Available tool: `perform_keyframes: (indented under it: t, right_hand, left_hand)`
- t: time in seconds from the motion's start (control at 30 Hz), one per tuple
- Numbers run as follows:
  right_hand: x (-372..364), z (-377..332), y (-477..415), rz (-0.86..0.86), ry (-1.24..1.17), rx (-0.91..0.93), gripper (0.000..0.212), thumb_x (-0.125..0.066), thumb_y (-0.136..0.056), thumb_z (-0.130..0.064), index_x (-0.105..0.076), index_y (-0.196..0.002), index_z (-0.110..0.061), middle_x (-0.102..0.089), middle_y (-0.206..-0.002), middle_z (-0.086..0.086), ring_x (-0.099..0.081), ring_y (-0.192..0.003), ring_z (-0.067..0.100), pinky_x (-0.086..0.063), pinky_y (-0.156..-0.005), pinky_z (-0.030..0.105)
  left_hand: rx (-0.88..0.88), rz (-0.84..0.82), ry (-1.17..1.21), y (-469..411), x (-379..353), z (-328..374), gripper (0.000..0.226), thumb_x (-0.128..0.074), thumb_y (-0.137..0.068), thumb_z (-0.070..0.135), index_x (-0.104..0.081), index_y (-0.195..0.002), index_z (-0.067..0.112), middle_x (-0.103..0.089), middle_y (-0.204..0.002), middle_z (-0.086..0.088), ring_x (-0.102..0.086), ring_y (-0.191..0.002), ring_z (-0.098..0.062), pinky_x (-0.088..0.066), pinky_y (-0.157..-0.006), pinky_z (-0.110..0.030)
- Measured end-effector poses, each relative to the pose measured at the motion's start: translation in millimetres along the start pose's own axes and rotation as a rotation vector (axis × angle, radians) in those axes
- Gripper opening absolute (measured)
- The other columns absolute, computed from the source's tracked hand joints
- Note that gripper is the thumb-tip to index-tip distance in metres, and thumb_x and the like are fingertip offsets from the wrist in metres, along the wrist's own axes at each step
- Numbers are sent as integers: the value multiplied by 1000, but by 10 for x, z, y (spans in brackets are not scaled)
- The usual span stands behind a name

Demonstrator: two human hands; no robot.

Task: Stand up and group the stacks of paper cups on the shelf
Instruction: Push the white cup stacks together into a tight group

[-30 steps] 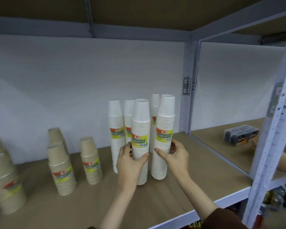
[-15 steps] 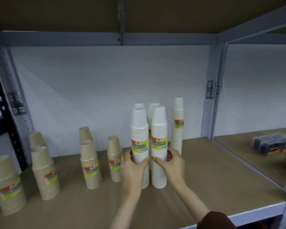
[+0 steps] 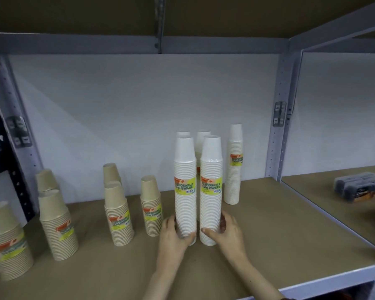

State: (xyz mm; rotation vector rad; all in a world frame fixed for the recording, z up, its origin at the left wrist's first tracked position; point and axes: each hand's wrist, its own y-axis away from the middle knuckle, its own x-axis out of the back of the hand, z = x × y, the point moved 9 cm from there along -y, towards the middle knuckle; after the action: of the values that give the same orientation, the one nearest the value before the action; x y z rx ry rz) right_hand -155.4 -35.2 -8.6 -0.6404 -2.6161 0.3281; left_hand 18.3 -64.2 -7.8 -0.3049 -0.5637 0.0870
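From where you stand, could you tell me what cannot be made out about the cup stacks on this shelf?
- Head view: two rear white stacks show only their tops; the front white stacks hide the rest.
- Far-left brown stack: blurred and cut by the frame edge; its label is unreadable.
- Lone white stack: label print too small.
- Left hand and right hand: grip pressure cannot be judged.

So on the shelf (image 3: 268,245), two tall cup stacks (image 3: 185,187) stand touching side by side up front, two more right behind them. A fifth stack (image 3: 234,165) sits apart, back right. Shorter stacks (image 3: 118,213) are spread out to the left.
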Motion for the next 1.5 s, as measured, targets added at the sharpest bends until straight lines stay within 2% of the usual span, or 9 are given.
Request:
perform_keyframes:
  t: [0.13,0.57,0.87,1.1,1.33,1.5]
  right_hand:
    - [-37,120,10,-25,7,-38,60,-79,-67,-13,-52,-120,-5,-61,-113,13,-54,-90,15,-38,-77,19]
    - [-77,203,-80,-29,-23,-44,54,-77,-67,-10,-56,-117,-8,-64,-110,14,-60,-96,22,-44,-82,23]
    - [-83,193,-105,-58,-28,-29,55,-76,-68,-7,-56,-119,-6,-62,-114,14,-57,-95,18,-42,-83,22]
    - [-76,206,-105,-49,-13,-30,56,-77,-68,-9,-55,-119,-7,-63,-115,13,-59,-102,23,-44,-86,24]
    - [-71,204,-69,-71,9,-29,61,-78,-68,-12,-52,-124,-7,-61,-116,14,-56,-93,17,-42,-80,22]
    - [2,217,-4,-62,17,-36,65,-78,-68,-11,-50,-126,-5,-61,-119,15,-55,-94,15,-41,-83,20]
  left_hand:
    - [-3,-36,11,-6,-63,-45,64,-74,-71,14,-46,-127,6,-51,-124,-11,-50,-116,-25,-43,-98,-34]
    - [123,122,46,18,-135,-75,63,-79,-65,14,-49,-120,2,-56,-120,-14,-55,-112,-30,-44,-95,-38]
    - [130,153,45,40,-135,-66,66,-81,-63,15,-50,-120,1,-55,-120,-16,-56,-110,-33,-47,-94,-41]
    - [100,136,48,62,-126,-43,66,-80,-65,15,-49,-121,2,-55,-121,-15,-56,-111,-31,-47,-95,-42]
    - [66,86,47,72,-103,-3,64,-79,-65,12,-49,-121,2,-54,-120,-14,-56,-111,-29,-46,-96,-38]
    - [37,53,15,131,-99,22,65,-77,-68,11,-45,-125,4,-51,-124,-13,-53,-115,-26,-43,-97,-33]
